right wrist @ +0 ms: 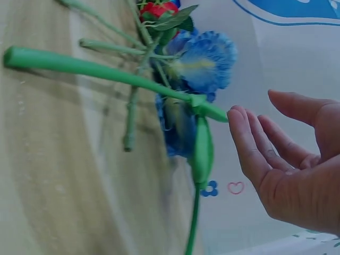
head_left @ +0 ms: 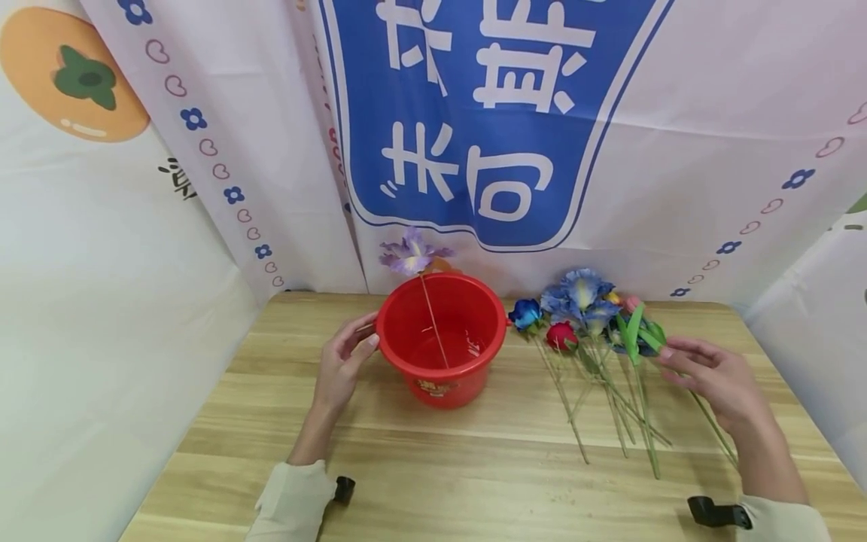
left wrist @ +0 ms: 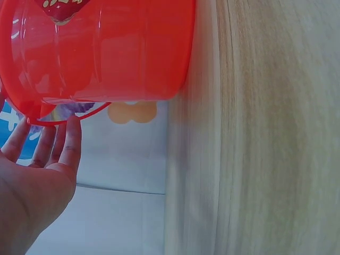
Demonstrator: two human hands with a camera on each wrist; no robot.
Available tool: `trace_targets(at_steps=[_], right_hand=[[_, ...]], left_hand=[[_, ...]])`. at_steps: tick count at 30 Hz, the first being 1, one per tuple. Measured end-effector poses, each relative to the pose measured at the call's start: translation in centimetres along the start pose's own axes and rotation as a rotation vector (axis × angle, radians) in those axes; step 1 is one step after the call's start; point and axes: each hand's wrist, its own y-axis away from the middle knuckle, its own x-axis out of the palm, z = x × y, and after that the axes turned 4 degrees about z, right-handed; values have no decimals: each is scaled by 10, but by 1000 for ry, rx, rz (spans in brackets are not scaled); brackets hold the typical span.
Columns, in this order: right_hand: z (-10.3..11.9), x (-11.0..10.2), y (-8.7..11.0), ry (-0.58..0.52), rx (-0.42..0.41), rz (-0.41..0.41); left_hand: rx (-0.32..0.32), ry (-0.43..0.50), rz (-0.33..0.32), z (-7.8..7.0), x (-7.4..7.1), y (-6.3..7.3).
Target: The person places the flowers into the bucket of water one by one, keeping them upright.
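A red plastic bucket [head_left: 448, 388] stands upright on the table, an artificial purple iris [head_left: 410, 254] leaning inside with its bloom above the far rim. My left hand [head_left: 340, 367] holds the bucket's left side at the rim, thumb in front; in the left wrist view its fingers meet the thin red handle [left wrist: 98, 110]. On the right, my right hand [head_left: 719, 382] hovers beside a pile of artificial flowers, fingers relaxed. Nearest its fingertips is a green-leaved stem [right wrist: 122, 77]. In the pile lie blue irises [head_left: 581, 292], a blue rose [head_left: 525, 314] and a red rose [head_left: 561, 336].
The flower stems [head_left: 562, 403] point toward the front of the wooden table [head_left: 488, 482]. Printed white cloth with a blue panel [head_left: 467, 135] hangs right behind the table's back edge, and more cloth flanks both sides.
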Motion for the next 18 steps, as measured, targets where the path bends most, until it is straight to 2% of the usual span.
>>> trace_targets(at_steps=[3, 9, 18], right_hand=[[-6, 1, -4, 8, 48, 13], [-15, 6, -8, 101, 131, 34], [-26, 7, -12, 34, 186, 96]], left_hand=[[-4, -4, 0, -1, 0, 0], [0, -18, 1, -1, 0, 1], [11, -9, -4, 0, 0, 1]])
